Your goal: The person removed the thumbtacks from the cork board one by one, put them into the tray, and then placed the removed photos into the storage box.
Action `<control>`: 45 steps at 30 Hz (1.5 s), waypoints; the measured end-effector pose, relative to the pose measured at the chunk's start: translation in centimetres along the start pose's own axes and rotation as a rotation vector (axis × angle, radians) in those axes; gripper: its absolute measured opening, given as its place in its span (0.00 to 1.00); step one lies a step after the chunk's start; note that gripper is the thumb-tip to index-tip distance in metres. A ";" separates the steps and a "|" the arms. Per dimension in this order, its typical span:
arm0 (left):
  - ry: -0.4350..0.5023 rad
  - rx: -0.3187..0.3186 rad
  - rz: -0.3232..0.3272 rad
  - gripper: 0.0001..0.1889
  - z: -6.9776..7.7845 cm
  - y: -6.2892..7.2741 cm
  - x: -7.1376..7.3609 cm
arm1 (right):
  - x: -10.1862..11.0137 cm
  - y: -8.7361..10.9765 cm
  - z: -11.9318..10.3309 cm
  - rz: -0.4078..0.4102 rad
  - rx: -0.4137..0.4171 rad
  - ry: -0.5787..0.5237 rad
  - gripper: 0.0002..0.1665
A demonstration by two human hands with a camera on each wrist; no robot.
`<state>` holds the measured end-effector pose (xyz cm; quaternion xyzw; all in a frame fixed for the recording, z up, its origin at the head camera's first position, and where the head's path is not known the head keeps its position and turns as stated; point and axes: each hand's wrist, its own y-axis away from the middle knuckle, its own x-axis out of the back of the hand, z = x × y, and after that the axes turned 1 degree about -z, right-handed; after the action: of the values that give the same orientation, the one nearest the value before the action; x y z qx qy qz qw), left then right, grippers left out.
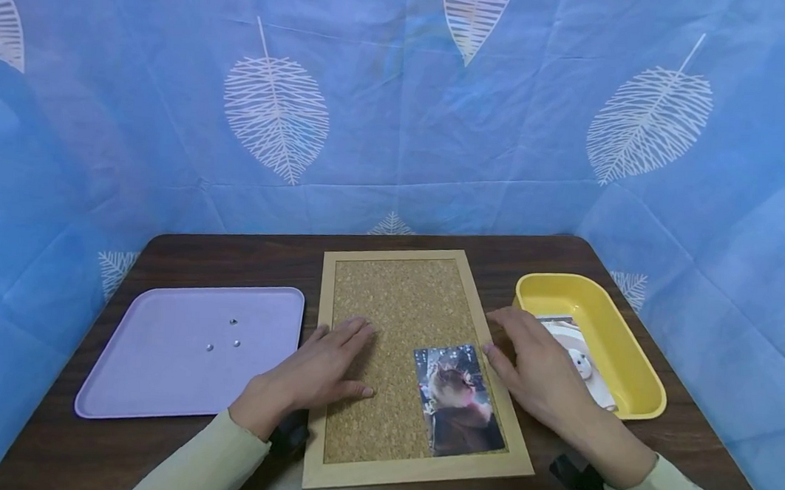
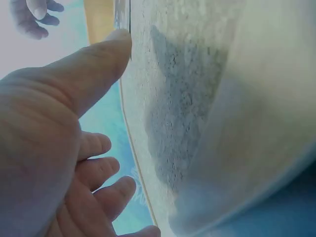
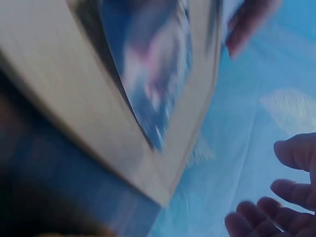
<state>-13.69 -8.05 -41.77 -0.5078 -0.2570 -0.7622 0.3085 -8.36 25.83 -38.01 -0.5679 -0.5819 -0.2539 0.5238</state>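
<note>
A wood-framed cork board lies on the table between both hands, with a photo of an animal on its lower right part. My left hand is over the board's left side, fingers extended, with thumb and fingertips above the cork; whether they touch it I cannot tell. In the left wrist view its thumb and fingers are spread apart. Beside the board's right frame is my right hand, fingers loosely bent and holding nothing. The right wrist view shows its fingers apart from the board.
Left of the board sits a purple tray bearing several small shiny metal pieces. A yellow bin with photos in it stands at the right. Blue leaf-patterned cloth hangs behind the dark table.
</note>
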 end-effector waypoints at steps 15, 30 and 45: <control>-0.036 -0.011 -0.073 0.50 0.9 -2.5 0.2 | -4.5 3.7 0.0 -0.271 0.111 0.310 0.56; -0.363 -0.256 -0.075 0.42 0.4 -7.6 2.3 | -5.3 4.3 0.4 -0.419 -0.016 0.211 0.64; -0.704 -0.644 -0.036 0.21 2.3 -13.3 1.2 | -5.3 4.2 1.3 -0.500 -0.020 0.149 0.64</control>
<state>-22.32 2.32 -40.86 -0.8003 -0.1051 -0.5900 0.0165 -5.94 25.79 -44.46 -0.3912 -0.6615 -0.4225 0.4805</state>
